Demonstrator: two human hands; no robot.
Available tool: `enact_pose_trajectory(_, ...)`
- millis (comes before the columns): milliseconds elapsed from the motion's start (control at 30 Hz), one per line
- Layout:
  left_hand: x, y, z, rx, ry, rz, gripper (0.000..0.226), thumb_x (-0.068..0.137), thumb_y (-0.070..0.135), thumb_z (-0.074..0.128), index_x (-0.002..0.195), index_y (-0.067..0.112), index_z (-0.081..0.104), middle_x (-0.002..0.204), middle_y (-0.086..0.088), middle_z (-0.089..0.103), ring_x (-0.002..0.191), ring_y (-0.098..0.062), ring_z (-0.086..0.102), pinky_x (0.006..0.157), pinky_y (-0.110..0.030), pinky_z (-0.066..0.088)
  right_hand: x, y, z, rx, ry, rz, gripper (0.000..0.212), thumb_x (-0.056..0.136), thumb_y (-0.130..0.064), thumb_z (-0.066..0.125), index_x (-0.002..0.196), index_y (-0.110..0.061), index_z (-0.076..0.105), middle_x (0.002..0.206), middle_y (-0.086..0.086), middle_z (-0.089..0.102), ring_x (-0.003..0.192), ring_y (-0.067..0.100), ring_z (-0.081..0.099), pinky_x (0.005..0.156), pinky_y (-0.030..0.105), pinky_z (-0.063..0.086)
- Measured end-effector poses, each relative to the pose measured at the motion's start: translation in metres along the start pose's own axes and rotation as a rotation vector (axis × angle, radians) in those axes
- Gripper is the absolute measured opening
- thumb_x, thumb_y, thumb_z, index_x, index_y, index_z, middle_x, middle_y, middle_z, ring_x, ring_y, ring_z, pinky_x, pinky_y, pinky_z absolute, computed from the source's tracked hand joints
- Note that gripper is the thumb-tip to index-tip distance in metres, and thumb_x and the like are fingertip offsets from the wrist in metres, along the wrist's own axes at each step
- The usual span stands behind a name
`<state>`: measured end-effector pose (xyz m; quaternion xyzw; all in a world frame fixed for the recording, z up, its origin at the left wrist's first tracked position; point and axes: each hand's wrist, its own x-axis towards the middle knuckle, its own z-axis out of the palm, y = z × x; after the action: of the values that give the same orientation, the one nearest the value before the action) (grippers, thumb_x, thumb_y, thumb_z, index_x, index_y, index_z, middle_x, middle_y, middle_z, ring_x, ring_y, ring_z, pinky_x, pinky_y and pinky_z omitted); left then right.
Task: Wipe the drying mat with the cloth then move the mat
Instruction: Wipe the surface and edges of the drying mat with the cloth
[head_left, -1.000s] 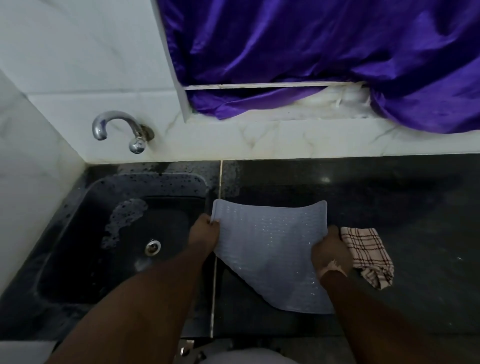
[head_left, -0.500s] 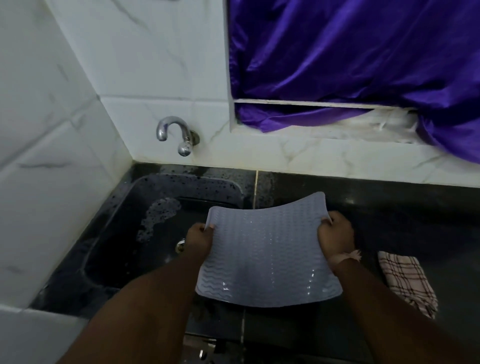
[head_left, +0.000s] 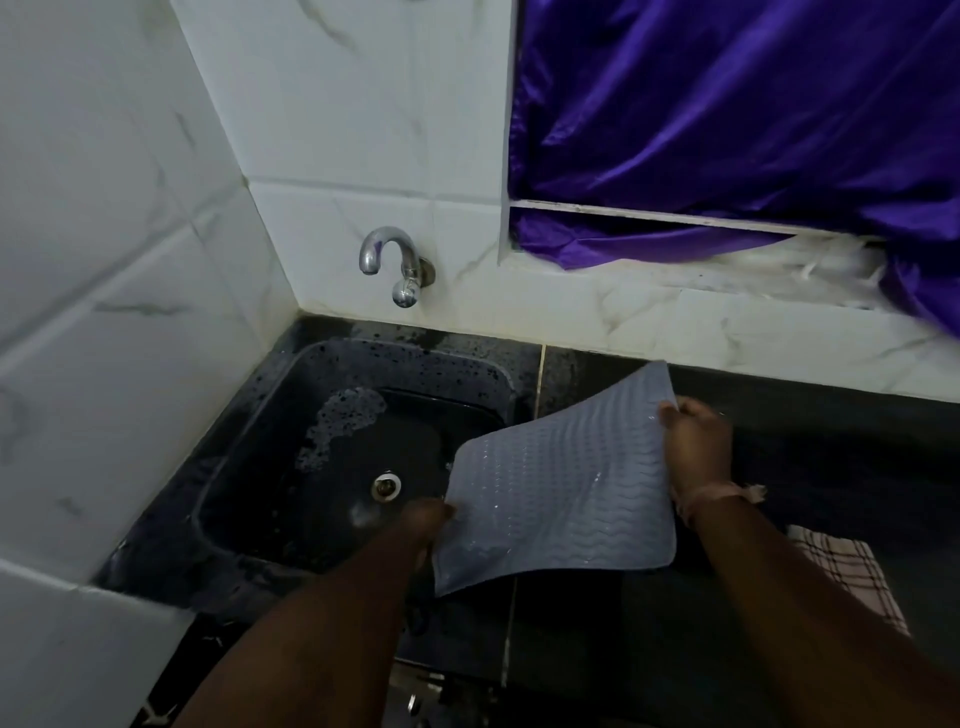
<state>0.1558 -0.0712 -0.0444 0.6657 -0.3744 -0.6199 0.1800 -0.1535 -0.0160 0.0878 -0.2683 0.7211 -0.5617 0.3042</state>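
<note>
I count two hands: a left hand (head_left: 423, 525) and a right hand (head_left: 698, 447). One drying mat (head_left: 563, 488), one cloth (head_left: 852, 577). One tap (head_left: 397, 262), one sink (head_left: 249, 452), one curtain (head_left: 727, 104).

Layout at the sink corner. My left hand (head_left: 427, 525) and right hand (head_left: 696, 441) hold the drying mat (head_left: 561, 483) tilted between them, over the right rim of the sink (head_left: 249, 457) and the countertop (head_left: 831, 467). The tap (head_left: 395, 260) sits on the wall behind the sink. The cloth (head_left: 852, 577) lies on the countertop right of my right forearm.
</note>
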Motion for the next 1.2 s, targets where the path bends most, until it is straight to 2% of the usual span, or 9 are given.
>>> enact_pose_trajectory(67, -0.005, -0.001, 0.003, 0.088, 0.016, 0.014, 0.037, 0.095, 0.009, 0.063, 0.127, -0.009, 0.061, 0.129, -0.025, 0.062, 0.121, -0.038, 0.06, 0.104, -0.043, 0.049, 0.001, 0.011, -0.017, -0.041, 0.038, 0.043, 0.02, 0.098, -0.011, 0.055, 0.084, -0.016, 0.068, 0.101, 0.011, 0.067, 0.087, 0.023, 0.061, 0.076, 0.034, 0.051)
enact_pose_trajectory(200, -0.007, 0.007, 0.009, 0.199, 0.098, 0.141, 0.024, 0.096, 0.01, 0.061, 0.113, -0.004, 0.069, 0.117, -0.018, 0.068, 0.114, -0.031, 0.063, 0.101, -0.036, 0.048, 0.01, 0.023, -0.041, 0.116, 0.159, 0.163, 0.028, 0.098, -0.008, 0.055, 0.122, 0.003, 0.064, 0.124, 0.021, 0.063, 0.111, 0.033, 0.059, 0.1, 0.046, 0.048)
enact_pose_trajectory(433, -0.013, -0.006, 0.027, 0.118, 0.093, 0.307, 0.009, 0.094, 0.01, 0.064, 0.1, 0.004, 0.063, 0.094, -0.013, 0.065, 0.089, -0.023, 0.058, 0.089, -0.04, 0.049, 0.008, 0.07, -0.1, -0.237, 0.182, 0.228, 0.026, 0.101, -0.01, 0.051, 0.114, 0.006, 0.067, 0.115, 0.026, 0.066, 0.109, 0.04, 0.06, 0.093, 0.04, 0.044)
enact_pose_trajectory(533, -0.018, -0.012, 0.036, 0.174, 0.087, 0.334, 0.009, 0.094, 0.016, 0.065, 0.099, 0.011, 0.061, 0.093, -0.008, 0.065, 0.087, -0.02, 0.059, 0.074, -0.029, 0.048, 0.0, 0.095, -0.113, -0.453, 0.151, 0.235, 0.028, 0.1, -0.009, 0.052, 0.118, 0.009, 0.065, 0.117, 0.03, 0.064, 0.11, 0.044, 0.058, 0.096, 0.044, 0.042)
enact_pose_trajectory(700, -0.015, -0.019, 0.043, 0.186, 0.023, 0.195, 0.025, 0.093, 0.021, 0.067, 0.115, 0.011, 0.06, 0.109, -0.009, 0.065, 0.101, -0.026, 0.064, 0.083, -0.038, 0.054, -0.011, 0.115, -0.111, -0.574, 0.132, 0.261, 0.039, 0.101, -0.025, 0.056, 0.124, 0.004, 0.064, 0.126, 0.028, 0.062, 0.116, 0.044, 0.056, 0.101, 0.047, 0.042)
enact_pose_trajectory(833, -0.014, -0.021, 0.043, 0.104, 0.031, 0.155, 0.035, 0.09, 0.029, 0.073, 0.116, 0.007, 0.064, 0.102, -0.006, 0.068, 0.09, -0.02, 0.067, 0.075, -0.036, 0.056, -0.021, 0.138, -0.117, -0.541, -0.005, 0.329, 0.073, 0.091, -0.064, 0.052, 0.14, -0.01, 0.05, 0.138, 0.018, 0.056, 0.119, 0.037, 0.055, 0.102, 0.039, 0.04)
enact_pose_trajectory(933, -0.017, -0.025, 0.049, 0.266, 0.05, 0.152, 0.058, 0.09, 0.056, 0.064, 0.111, 0.003, 0.069, 0.097, -0.01, 0.07, 0.085, -0.022, 0.066, 0.074, -0.032, 0.049, -0.026, 0.152, -0.129, -0.702, -0.054, 0.247, 0.089, 0.081, -0.081, 0.047, 0.147, -0.021, 0.04, 0.144, 0.011, 0.052, 0.123, 0.035, 0.054, 0.104, 0.043, 0.041)
enact_pose_trajectory(1067, -0.029, -0.031, 0.053, 0.497, 0.139, 0.185, 0.09, 0.075, 0.09, 0.041, 0.122, 0.015, 0.058, 0.114, -0.007, 0.067, 0.1, -0.027, 0.064, 0.08, -0.036, 0.046, -0.024, 0.158, -0.142, -0.672, -0.023, 0.251, 0.104, 0.079, -0.087, 0.04, 0.153, -0.016, 0.029, 0.155, 0.014, 0.038, 0.136, 0.038, 0.043, 0.113, 0.048, 0.034)
enact_pose_trajectory(1200, -0.039, -0.04, 0.055, 0.64, 0.226, 0.225, 0.084, 0.08, 0.087, 0.035, 0.127, 0.018, 0.048, 0.119, -0.014, 0.065, 0.108, -0.037, 0.063, 0.089, -0.043, 0.048, -0.048, 0.17, -0.152, -0.535, -0.003, 0.155, 0.097, 0.078, -0.083, 0.051, 0.149, -0.018, 0.032, 0.147, 0.013, 0.048, 0.128, 0.036, 0.051, 0.107, 0.047, 0.041)
